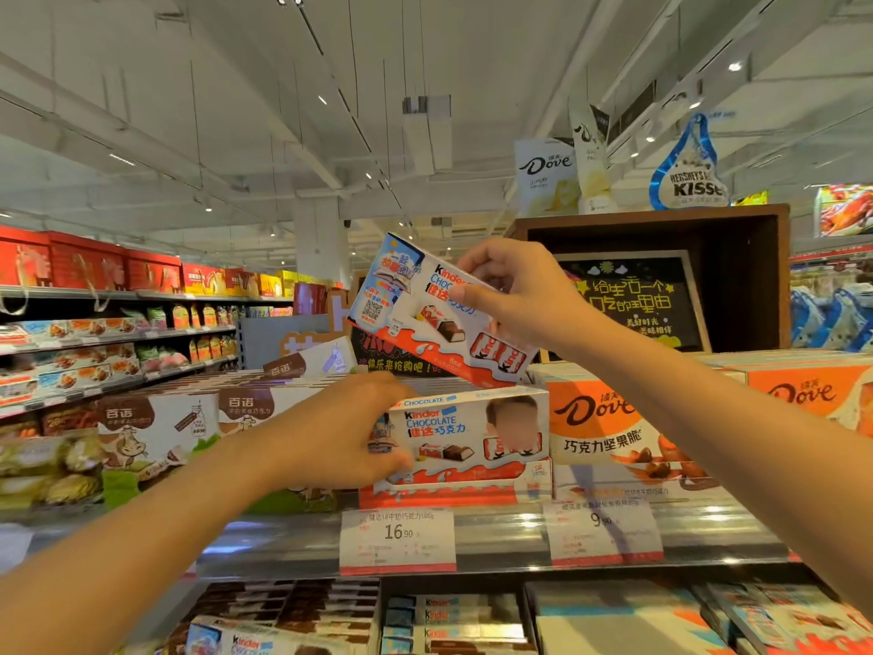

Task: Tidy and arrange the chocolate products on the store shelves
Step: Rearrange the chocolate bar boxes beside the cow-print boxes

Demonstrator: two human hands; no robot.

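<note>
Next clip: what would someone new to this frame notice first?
The right hand holds a Kinder chocolate box tilted in the air at centre, above the shelf. Just below, the left hand grips the left end of the Kinder display carton on the top shelf, with an orange Dove carton to its right. A Hershey's Kisses sign hangs at upper right.
</note>
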